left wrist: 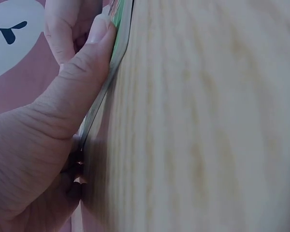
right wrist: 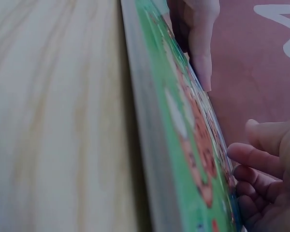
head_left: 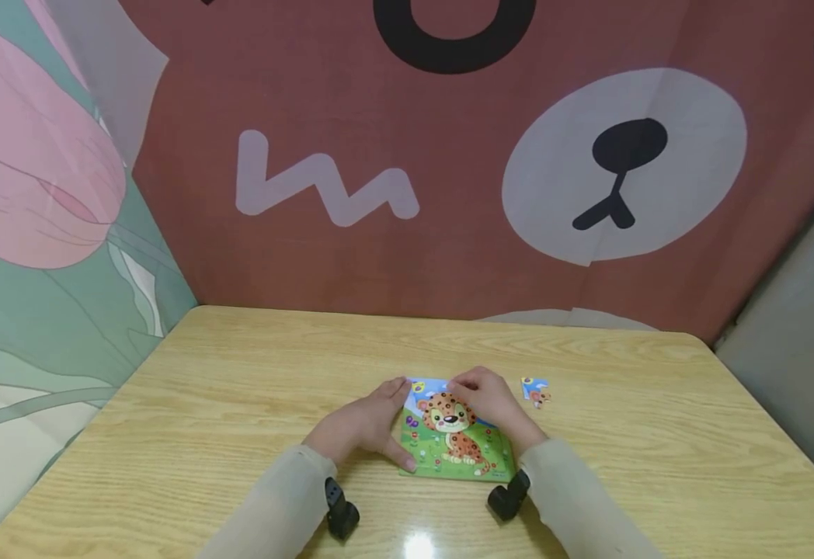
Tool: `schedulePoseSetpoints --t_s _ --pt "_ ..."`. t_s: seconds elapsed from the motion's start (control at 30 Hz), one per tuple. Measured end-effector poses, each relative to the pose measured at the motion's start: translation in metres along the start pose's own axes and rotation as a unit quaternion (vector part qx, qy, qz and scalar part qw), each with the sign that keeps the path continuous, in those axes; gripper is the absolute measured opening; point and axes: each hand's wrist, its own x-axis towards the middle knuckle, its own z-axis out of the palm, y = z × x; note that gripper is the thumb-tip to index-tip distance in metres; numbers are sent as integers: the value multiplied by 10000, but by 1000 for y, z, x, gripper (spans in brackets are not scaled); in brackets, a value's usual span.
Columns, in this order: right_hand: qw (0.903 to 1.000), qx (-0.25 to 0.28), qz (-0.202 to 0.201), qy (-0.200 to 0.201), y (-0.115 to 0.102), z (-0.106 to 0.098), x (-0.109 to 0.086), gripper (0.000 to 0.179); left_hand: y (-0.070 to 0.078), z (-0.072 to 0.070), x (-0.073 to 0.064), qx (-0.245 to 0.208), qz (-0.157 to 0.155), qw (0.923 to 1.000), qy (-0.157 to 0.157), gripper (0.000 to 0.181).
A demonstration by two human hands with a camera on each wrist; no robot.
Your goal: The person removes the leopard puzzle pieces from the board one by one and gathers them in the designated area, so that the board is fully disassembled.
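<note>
A jigsaw puzzle with a cartoon leopard on green grass and blue sky lies on the table. My left hand holds it at its left side, thumb at the front left and fingers by the back left corner. In the left wrist view the left thumb presses along the board's edge. My right hand rests its fingertips on the back right part of the puzzle. In the right wrist view the right hand has bent fingers touching the surface, thumb apart from them, nothing visible between.
Loose puzzle pieces with blue and orange print lie to the right of the right hand. The wooden table meets a wall hanging with a printed bear face at its back edge.
</note>
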Motion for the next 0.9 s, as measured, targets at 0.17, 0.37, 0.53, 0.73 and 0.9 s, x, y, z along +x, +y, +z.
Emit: schedulePoseSetpoints --t_s 0.17,0.37,0.53,0.73,0.9 --pt "9999 -10 -95 -74 0 0 0 15 0 0 0 -62 11 10000 -1 128" --pt "9994 3 -260 -212 -1 0 1 23 -1 0 0 -49 39 10000 53 128" --pt "9998 -17 -112 -151 -5 3 3 22 -3 2 1 -15 57 10000 53 127" --pt "9998 -138 116 -122 -12 5 5 23 -3 2 2 2 30 10000 30 127" --pt "9995 -202 183 -174 -13 6 7 25 -2 2 2 -7 1 10000 11 127"
